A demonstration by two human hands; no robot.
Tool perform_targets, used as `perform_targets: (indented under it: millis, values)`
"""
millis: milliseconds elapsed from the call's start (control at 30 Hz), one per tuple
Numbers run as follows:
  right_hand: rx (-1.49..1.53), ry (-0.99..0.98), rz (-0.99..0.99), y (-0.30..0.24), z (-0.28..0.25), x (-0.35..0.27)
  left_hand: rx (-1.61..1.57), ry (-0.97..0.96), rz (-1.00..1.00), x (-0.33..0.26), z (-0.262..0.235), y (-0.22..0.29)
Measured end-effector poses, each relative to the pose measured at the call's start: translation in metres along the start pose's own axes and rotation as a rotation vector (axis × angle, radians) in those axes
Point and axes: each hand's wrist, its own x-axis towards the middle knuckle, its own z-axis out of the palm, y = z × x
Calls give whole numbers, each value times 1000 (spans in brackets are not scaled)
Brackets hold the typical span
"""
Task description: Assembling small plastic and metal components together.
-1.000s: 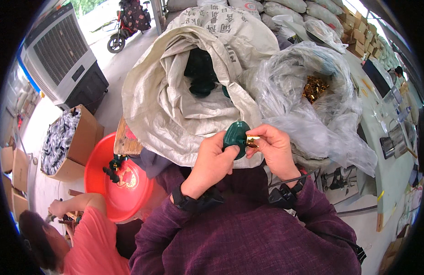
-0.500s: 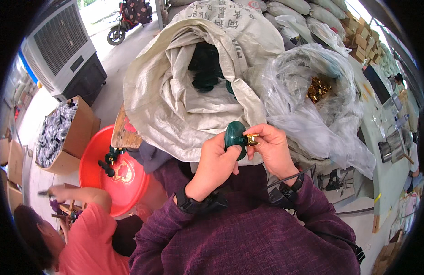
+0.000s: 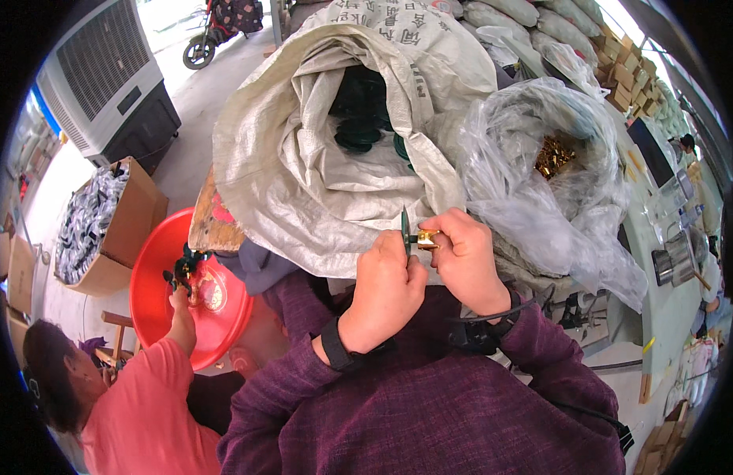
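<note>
My left hand grips a dark green round plastic piece, now seen edge-on. My right hand holds a small brass fitting pressed against that green piece. Both hands meet in front of a big woven grey sack that holds more dark green pieces. To its right a clear plastic bag contains several brass fittings.
A person in a red shirt at lower left reaches a hand into a red basin. A cardboard box of dark parts and a large air cooler stand at left. A workbench with tools runs along the right.
The green piece has turned from face-on to edge-on in my left hand, with the brass fitting now against it. The other person's hand has come into the red basin.
</note>
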Motion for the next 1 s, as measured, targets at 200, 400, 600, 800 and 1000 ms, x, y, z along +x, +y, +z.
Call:
perform_targets:
  millis: [200,400,600,800,1000]
  values:
    - [440,-176,461,3,0,5,-138,-36,-100,1,-3,-4]
    - [-66,-3,-176,9,4,5,-40,-86,-39,2,-1,-9]
    - [428,-154,363,1,7,10,358,-88,222,-4,-7,-5]
    - [127,-71,-74,0,-14,26,181,37,1,8,-48,-40]
    - [-380,398,29,74,-134,57,571,437,-148,24,-211,-108]
